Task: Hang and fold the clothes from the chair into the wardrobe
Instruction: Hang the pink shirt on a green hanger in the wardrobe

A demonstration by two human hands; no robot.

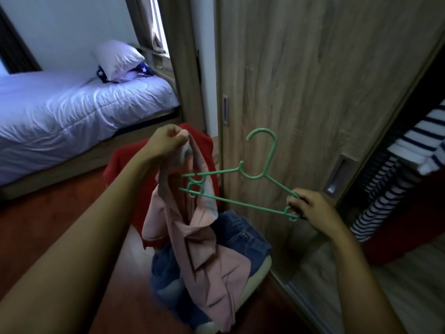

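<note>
My left hand [166, 141] pinches the top of a pink shirt [195, 242] and holds it up over the chair [255, 273]. My right hand [308, 210] grips the right end of a green plastic hanger [240, 189]. The hanger's left end pokes into the shirt near its collar. Under the shirt, blue jeans [240, 235] lie on the chair seat and a red garment [125, 162] drapes over the chair back. The wardrobe [409, 165] stands open at the right, with a striped garment [397, 177] hanging inside.
A wooden sliding wardrobe door [313, 80] rises straight ahead behind the hanger. A bed [72, 109] with white bedding and a pillow [118, 59] fills the left. The floor [48, 225] is reddish wood.
</note>
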